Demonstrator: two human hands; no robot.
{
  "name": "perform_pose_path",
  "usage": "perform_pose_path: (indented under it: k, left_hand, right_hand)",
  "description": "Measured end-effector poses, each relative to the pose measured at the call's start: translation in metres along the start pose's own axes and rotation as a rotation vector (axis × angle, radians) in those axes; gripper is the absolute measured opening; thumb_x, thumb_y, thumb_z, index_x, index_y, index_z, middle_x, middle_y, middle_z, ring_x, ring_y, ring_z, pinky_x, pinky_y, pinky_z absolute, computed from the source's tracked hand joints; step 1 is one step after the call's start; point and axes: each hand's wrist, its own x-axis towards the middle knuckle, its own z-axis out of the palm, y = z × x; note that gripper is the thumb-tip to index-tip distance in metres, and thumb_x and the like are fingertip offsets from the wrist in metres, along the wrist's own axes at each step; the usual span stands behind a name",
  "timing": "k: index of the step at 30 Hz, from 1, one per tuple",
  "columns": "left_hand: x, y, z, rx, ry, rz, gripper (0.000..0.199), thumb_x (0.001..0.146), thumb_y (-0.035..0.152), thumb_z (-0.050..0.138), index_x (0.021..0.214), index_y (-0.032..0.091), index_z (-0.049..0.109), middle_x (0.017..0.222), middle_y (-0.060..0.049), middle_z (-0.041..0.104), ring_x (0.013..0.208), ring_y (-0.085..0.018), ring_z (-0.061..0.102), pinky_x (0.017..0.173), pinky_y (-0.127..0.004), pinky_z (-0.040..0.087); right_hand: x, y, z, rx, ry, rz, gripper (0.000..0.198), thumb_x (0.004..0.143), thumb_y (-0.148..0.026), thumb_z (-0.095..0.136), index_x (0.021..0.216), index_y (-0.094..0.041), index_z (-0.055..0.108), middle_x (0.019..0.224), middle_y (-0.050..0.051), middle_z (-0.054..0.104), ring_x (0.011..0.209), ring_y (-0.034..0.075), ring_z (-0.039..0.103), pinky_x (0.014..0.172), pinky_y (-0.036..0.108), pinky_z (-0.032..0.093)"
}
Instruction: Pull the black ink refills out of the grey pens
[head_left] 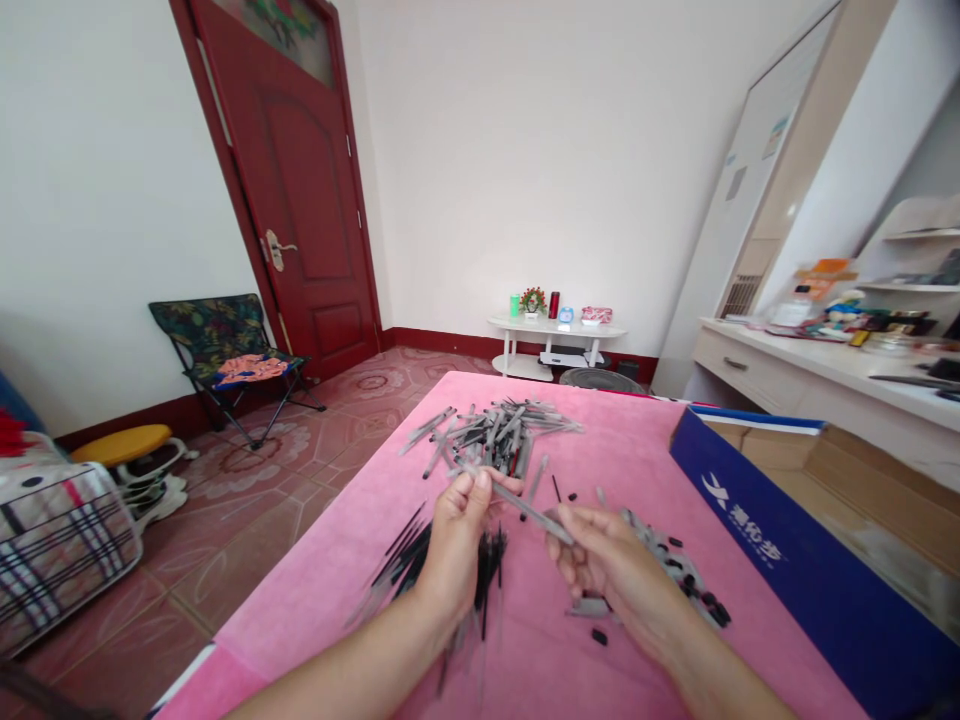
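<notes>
A grey translucent pen [526, 509] stretches between my two hands above the pink cloth. My left hand [461, 515] is closed on its far left end, thumb against fingers. The right end is pinched by my right hand [604, 550]. Beyond my hands lies a loose pile of similar grey pens [504, 432] with dark tips. Thin black pen refills [405, 555] are spread beneath and beside my left forearm. Next to my right hand are grey pen caps [679, 572] and small black plugs [599, 636].
The pink cloth [315, 620] covers the table. A blue open cardboard box [739, 525] stands along the right edge. Farther off are a white desk [795, 365], a low white stand [551, 325], a folding chair [232, 350] and a red door [300, 180].
</notes>
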Motion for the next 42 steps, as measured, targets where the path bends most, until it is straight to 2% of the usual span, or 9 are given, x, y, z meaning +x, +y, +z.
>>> perform_pose_path:
  k: [6,10,14,22,25,27,30,37,42]
  left_hand:
    - [-0.006,0.0,0.005,-0.02,-0.069,-0.056,0.028,0.078,0.04,0.053,0.091,0.016,0.059,0.085,-0.007,0.065,0.073,-0.015,0.057,0.065,-0.023,0.041]
    - [-0.01,-0.001,0.007,-0.1,-0.22,-0.183,0.03,0.075,0.04,0.058,0.091,0.014,0.06,0.077,-0.006,0.065,0.047,-0.007,0.048,0.048,-0.019,0.036]
    - [-0.008,0.003,0.005,-0.131,-0.21,-0.213,0.028,0.072,0.039,0.061,0.079,0.012,0.061,0.068,-0.005,0.063,0.046,-0.008,0.049,0.044,-0.019,0.035]
    - [-0.01,0.011,0.014,-0.15,-0.117,-0.155,0.026,0.067,0.035,0.067,0.077,0.012,0.061,0.064,-0.002,0.061,0.052,-0.01,0.052,0.055,-0.022,0.042]
    - [0.003,0.014,0.005,-0.205,-0.065,-0.165,0.021,0.069,0.031,0.066,0.076,0.012,0.059,0.069,-0.003,0.062,0.066,-0.014,0.06,0.065,-0.025,0.046]
    - [0.019,0.018,-0.008,-0.277,0.051,-0.143,0.018,0.07,0.029,0.065,0.077,0.014,0.057,0.072,-0.002,0.063,0.073,-0.016,0.063,0.07,-0.027,0.048]
    - [0.04,0.024,-0.028,-0.321,0.218,-0.054,0.013,0.074,0.025,0.062,0.08,0.015,0.057,0.077,-0.001,0.064,0.081,-0.016,0.063,0.075,-0.027,0.049]
    - [0.031,0.005,-0.024,-0.325,0.155,-0.394,0.021,0.074,0.028,0.062,0.09,0.017,0.057,0.086,-0.003,0.065,0.08,-0.016,0.064,0.07,-0.025,0.051]
    - [0.021,-0.005,-0.017,-0.324,0.08,-0.479,0.023,0.073,0.031,0.063,0.091,0.018,0.057,0.089,-0.004,0.065,0.082,-0.016,0.064,0.067,-0.024,0.051]
  right_hand:
    - [-0.009,0.003,0.011,0.1,-0.138,0.15,0.032,0.077,-0.042,0.056,0.079,-0.011,0.06,0.057,-0.005,0.039,0.038,-0.001,0.024,0.035,0.011,0.024]
    - [-0.012,0.01,0.019,0.252,-0.194,0.197,0.026,0.078,-0.038,0.056,0.085,-0.013,0.059,0.06,-0.005,0.039,0.04,-0.001,0.02,0.035,0.011,0.016]
    - [-0.011,0.011,0.023,0.205,-0.22,0.186,0.028,0.078,-0.041,0.054,0.082,-0.014,0.058,0.056,-0.006,0.037,0.038,0.0,0.017,0.033,0.012,0.017]
    - [-0.017,-0.013,0.03,-0.724,0.08,-0.229,0.037,0.082,-0.039,0.042,0.054,-0.017,0.048,0.043,-0.003,0.043,0.036,0.008,0.04,0.041,0.019,0.029]
    - [-0.024,-0.013,0.032,-1.129,0.181,-0.436,0.032,0.082,-0.031,0.042,0.054,-0.018,0.051,0.05,0.001,0.053,0.048,0.012,0.048,0.05,0.023,0.03]
    - [-0.026,-0.009,0.027,-1.303,0.225,-0.45,0.029,0.08,-0.029,0.042,0.056,-0.018,0.054,0.056,0.004,0.058,0.054,0.015,0.052,0.054,0.024,0.03]
    - [-0.021,-0.012,0.006,-1.406,0.31,-0.366,0.028,0.08,-0.03,0.041,0.063,-0.019,0.06,0.062,0.005,0.062,0.059,0.016,0.055,0.056,0.025,0.031]
    - [-0.01,-0.045,-0.083,-1.516,0.444,-0.123,0.021,0.069,-0.038,0.055,0.061,-0.021,0.064,0.06,0.004,0.062,0.055,0.016,0.055,0.05,0.023,0.027]
    - [-0.014,-0.046,-0.127,-1.525,0.474,0.018,0.021,0.067,-0.036,0.056,0.057,-0.02,0.065,0.054,0.004,0.06,0.054,0.016,0.055,0.05,0.023,0.028]
